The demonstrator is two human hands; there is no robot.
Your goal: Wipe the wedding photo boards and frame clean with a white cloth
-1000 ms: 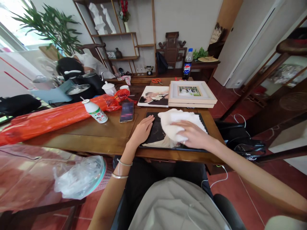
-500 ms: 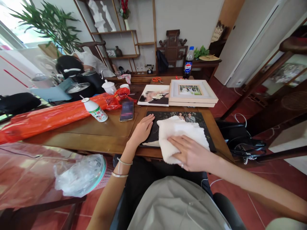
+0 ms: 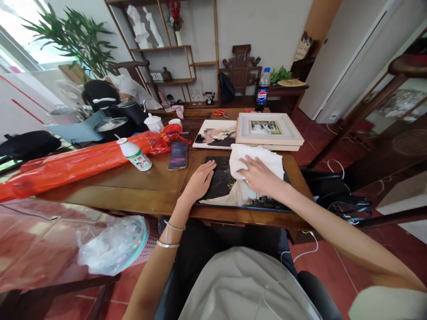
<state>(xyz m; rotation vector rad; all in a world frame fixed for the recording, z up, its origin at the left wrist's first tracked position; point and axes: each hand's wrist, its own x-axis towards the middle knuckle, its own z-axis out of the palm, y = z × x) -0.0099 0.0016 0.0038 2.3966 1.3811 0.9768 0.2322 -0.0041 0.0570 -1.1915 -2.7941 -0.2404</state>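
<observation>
A dark photo panel (image 3: 220,184) with a pale dress printed on it lies flat near the table's front edge. My left hand (image 3: 200,180) rests open on its left edge, fingers outstretched and pressing down. Under my right hand (image 3: 258,175) is a white towel (image 3: 267,158), bunched and held against the upper right of the panel. The towel hides the two figures in the print. Behind the panel lie a white canvas print (image 3: 213,134) and a stack of white picture frames (image 3: 290,129), the top one holding a small photo.
On the wooden table (image 3: 100,189) are a phone (image 3: 178,155), a white bottle (image 3: 135,154), a long red plastic-wrapped bundle (image 3: 76,162), orange-handled scissors (image 3: 220,113) and a cola bottle (image 3: 262,91). A person (image 3: 123,86) sits at the far left. A bag-lined basket (image 3: 143,235) stands below.
My right hand has pushed the towel away from me, from the panel's near edge to its far edge. The printed dress has come into view. My left hand has stayed in place.
</observation>
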